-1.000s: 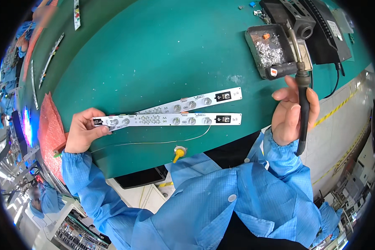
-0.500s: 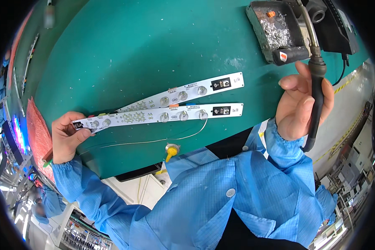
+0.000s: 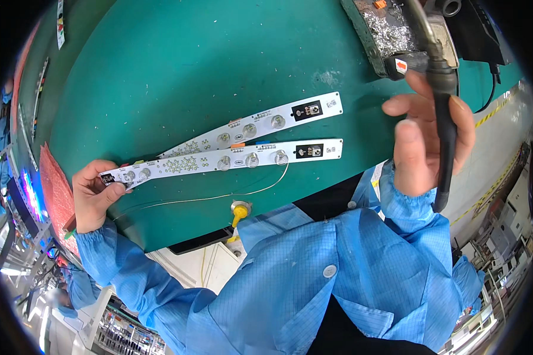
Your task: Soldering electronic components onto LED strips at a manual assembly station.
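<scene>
My left hand [image 3: 93,195] is closed on the left end of a long white circuit board [image 3: 186,165] with spring coils, small components and a black block. A second, similar circuit board [image 3: 263,123] lies just beyond it, fanned apart at the right; whether my fingers grip this one too is hidden. From a coil of the near board a thin pale wire [image 3: 219,196] curves toward my left wrist. My right hand [image 3: 419,142] holds a soldering iron [image 3: 445,124] by its black handle, right of the boards. Its metal shaft points away from me; the tip is out of view.
A dark tray [image 3: 364,42] of solder scraps and a black box [image 3: 471,35] with a cable stand at the far right. A yellow clip [image 3: 240,213] sits at the green table's near edge. Red bubble wrap [image 3: 59,189] lies left; more strips [image 3: 60,23] are beyond.
The soldering iron and my right hand have shifted slightly left, the shaft now blurred. The boards sit a little higher and further left in the picture. A strip at the far left has come further into view.
</scene>
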`<state>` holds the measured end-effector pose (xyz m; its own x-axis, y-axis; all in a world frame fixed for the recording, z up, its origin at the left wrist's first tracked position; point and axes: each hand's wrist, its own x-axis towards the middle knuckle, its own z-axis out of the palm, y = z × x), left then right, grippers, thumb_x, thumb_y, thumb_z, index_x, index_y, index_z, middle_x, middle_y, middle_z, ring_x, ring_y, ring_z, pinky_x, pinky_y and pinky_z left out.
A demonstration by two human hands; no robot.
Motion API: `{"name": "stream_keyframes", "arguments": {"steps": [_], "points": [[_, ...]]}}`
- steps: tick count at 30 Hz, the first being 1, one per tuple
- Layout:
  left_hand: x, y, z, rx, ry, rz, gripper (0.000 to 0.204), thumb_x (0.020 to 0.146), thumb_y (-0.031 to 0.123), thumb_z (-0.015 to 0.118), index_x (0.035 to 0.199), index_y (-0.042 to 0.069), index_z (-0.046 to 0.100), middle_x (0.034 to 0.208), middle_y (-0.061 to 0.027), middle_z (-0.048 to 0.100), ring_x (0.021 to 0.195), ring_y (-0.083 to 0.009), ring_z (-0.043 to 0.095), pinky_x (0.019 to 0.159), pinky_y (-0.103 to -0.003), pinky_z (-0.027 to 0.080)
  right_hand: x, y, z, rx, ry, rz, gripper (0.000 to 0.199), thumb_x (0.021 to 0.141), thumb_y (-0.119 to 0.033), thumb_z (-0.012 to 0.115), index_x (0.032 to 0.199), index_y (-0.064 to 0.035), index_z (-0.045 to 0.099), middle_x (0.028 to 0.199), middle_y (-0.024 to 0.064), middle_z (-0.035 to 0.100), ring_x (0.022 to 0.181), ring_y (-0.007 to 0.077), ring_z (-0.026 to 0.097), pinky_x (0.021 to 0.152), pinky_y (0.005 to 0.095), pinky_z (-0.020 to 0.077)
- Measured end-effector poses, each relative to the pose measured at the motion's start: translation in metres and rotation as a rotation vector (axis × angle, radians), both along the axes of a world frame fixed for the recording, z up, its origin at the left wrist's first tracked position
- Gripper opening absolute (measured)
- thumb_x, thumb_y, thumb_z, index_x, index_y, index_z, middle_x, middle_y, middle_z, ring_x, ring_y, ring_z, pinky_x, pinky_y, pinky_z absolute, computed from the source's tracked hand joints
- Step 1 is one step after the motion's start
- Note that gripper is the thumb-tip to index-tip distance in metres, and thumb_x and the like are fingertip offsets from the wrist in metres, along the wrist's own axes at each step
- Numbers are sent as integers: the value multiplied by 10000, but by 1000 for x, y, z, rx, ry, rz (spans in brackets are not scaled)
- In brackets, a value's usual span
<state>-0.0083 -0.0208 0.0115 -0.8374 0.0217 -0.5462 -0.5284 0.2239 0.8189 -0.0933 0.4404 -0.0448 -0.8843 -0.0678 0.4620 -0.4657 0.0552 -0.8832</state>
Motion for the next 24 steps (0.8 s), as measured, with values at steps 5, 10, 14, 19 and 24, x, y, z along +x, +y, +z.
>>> {"name": "stream_keyframes", "arguments": {"steps": [5, 10, 14, 19, 24], "points": [[-2, 5, 1, -12, -4, -1, 279, 813, -13, 765, 1049, -51, 621, 943, -129, 715, 793, -167, 691, 737, -274, 562, -1, -2, 5, 207, 158, 286, 608, 702, 39, 801, 1257, -10, 558, 1182, 255, 622, 1003, 379, 651, 807, 431, 543], [-1, 13, 5, -80, -28, 31, 250, 823, -90, 691, 1060, -62, 619, 931, -125, 699, 806, -174, 694, 707, -269, 571, 5, -14, 6, 406, 238, 258, 521, 652, 73, 817, 1126, -33, 630, 1091, 228, 667, 869, 380, 669, 760, 419, 541], [-2, 14, 2, -49, 25, -10, 203, 850, -11, 729, 1036, -49, 659, 878, -75, 702, 734, -107, 668, 621, -209, 525, 5, -17, 19, 427, 232, 220, 638, 705, 127, 785, 1263, -69, 543, 1144, 275, 652, 1020, 367, 685, 819, 406, 566], [-4, 15, -1, -82, 47, -32, 161, 893, 51, 720, 1024, -30, 673, 831, -49, 706, 677, -57, 643, 555, -184, 475, -19, -31, 20, 328, 207, 162, 654, 802, 184, 659, 1376, -66, 469, 1294, 294, 562, 1011, 294, 684, 798, 364, 596], [-3, 21, -6, -7, 116, 6, 139, 925, 79, 694, 1014, -25, 669, 829, -50, 702, 666, -65, 637, 558, -197, 484, -28, -47, 19, 481, 182, 97, 517, 783, 169, 664, 1265, 6, 575, 1203, 199, 622, 979, 260, 691, 849, 336, 556]]}}
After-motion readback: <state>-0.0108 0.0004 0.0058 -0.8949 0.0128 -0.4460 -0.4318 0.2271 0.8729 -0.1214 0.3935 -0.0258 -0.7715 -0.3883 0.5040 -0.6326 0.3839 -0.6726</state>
